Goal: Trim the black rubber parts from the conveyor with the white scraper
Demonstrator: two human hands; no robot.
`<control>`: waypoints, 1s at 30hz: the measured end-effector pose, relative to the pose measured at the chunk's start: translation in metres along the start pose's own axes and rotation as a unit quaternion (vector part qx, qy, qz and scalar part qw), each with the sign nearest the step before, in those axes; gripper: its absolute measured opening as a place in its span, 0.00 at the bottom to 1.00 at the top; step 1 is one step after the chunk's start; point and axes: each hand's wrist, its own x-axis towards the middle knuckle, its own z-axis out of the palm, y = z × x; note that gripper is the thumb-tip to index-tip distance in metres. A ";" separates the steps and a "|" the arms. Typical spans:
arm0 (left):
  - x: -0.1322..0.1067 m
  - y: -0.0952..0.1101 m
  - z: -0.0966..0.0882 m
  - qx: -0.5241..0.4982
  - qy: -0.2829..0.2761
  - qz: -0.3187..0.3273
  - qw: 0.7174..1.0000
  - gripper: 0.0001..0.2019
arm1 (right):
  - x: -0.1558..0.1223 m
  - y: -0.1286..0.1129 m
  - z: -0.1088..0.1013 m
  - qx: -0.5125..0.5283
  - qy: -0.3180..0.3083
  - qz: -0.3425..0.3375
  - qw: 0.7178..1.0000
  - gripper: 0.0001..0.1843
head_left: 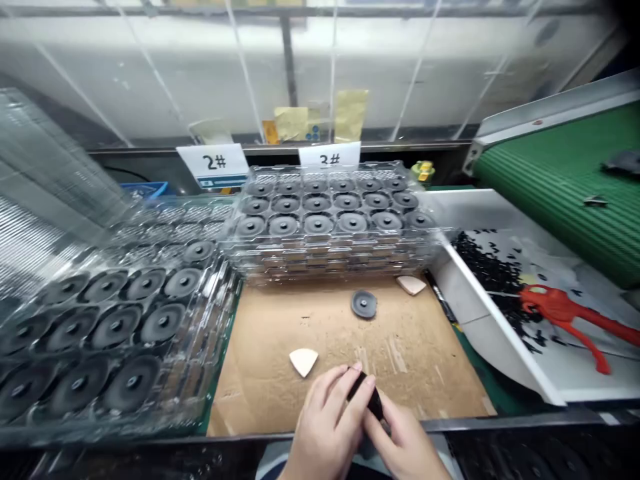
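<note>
My left hand (327, 420) and my right hand (405, 440) meet at the near edge of a brown board (280, 320). Together they pinch a small black part (367, 395) between their fingers. Just left of the hands lies a pale triangular pick (304, 361). Farther up the board rests a single black round disc (363, 303), with a second pale pick (411, 284) beside it.
Stacked clear trays of black discs (330, 213) stand behind the board, more trays (100, 320) at left. A white bin (505, 347) at right holds black scraps and red cutters (565, 310). A green conveyor (565, 173) runs at far right. Labels 2# (214, 162) and 3# behind.
</note>
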 end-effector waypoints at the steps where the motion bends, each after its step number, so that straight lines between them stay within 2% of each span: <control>1: -0.007 -0.003 -0.004 -0.037 0.007 -0.019 0.999 0.32 | 0.002 -0.006 -0.001 -0.017 -0.046 -0.016 0.999 0.28; 3: -0.019 -0.006 -0.013 -0.148 0.051 -0.120 0.980 0.31 | 0.009 -0.018 -0.004 -0.038 -0.131 -0.047 0.990 0.25; 4: -0.024 -0.007 -0.018 -0.224 0.087 -0.197 0.950 0.30 | 0.015 -0.022 -0.005 -0.049 -0.155 -0.061 0.985 0.24; 5: -0.029 -0.008 -0.024 -0.310 0.128 -0.284 0.898 0.30 | 0.022 -0.025 -0.004 -0.065 -0.162 -0.070 0.982 0.23; 6: -0.033 -0.010 -0.030 -0.399 0.169 -0.364 0.824 0.30 | 0.031 -0.025 -0.002 -0.085 -0.153 -0.075 0.982 0.23; 7: -0.036 -0.012 -0.037 -0.486 0.204 -0.423 0.737 0.31 | 0.041 -0.023 0.003 -0.107 -0.132 -0.074 0.983 0.22; 8: -0.039 -0.015 -0.044 -0.562 0.229 -0.454 0.653 0.33 | 0.051 -0.019 0.009 -0.131 -0.104 -0.068 0.984 0.21; 9: -0.043 -0.019 -0.050 -0.622 0.246 -0.463 0.582 0.34 | 0.060 -0.013 0.018 -0.152 -0.075 -0.063 0.983 0.21; 10: -0.046 -0.022 -0.055 -0.665 0.256 -0.459 0.531 0.35 | 0.067 -0.006 0.029 -0.167 -0.052 -0.061 0.983 0.20; 11: -0.049 -0.026 -0.059 -0.694 0.265 -0.449 0.497 0.35 | 0.073 0.001 0.040 -0.176 -0.036 -0.063 0.982 0.20; 12: -0.053 -0.029 -0.062 -0.712 0.273 -0.437 0.477 0.36 | 0.075 0.007 0.052 -0.182 -0.025 -0.071 0.980 0.19; 15: -0.060 -0.034 -0.066 -0.735 0.281 -0.414 0.458 0.36 | 0.071 0.017 0.078 -0.180 -0.028 -0.119 0.976 0.15; 18: -0.061 -0.035 -0.069 -0.738 0.277 -0.408 0.461 0.34 | 0.064 0.011 0.082 -0.176 -0.046 -0.163 0.970 0.14; 21: -0.054 -0.032 -0.072 -0.737 0.261 -0.409 0.470 0.30 | 0.063 -0.016 0.069 -0.178 -0.043 -0.170 0.968 0.12; 24: -0.045 -0.027 -0.072 -0.733 0.250 -0.399 0.491 0.26 | 0.056 -0.058 0.059 -0.159 -0.004 -0.181 0.971 0.13; 26: -0.040 -0.022 -0.070 -0.735 0.228 -0.394 0.502 0.24 | 0.046 -0.083 0.058 -0.142 0.031 -0.254 0.956 0.14; 28: -0.039 -0.017 -0.069 -0.738 0.202 -0.399 0.505 0.23 | 0.035 -0.100 0.060 -0.135 0.003 -0.308 0.942 0.14; 30: -0.038 -0.013 -0.068 -0.736 0.198 -0.408 0.503 0.23 | 0.030 -0.109 0.060 -0.138 -0.076 -0.301 0.941 0.13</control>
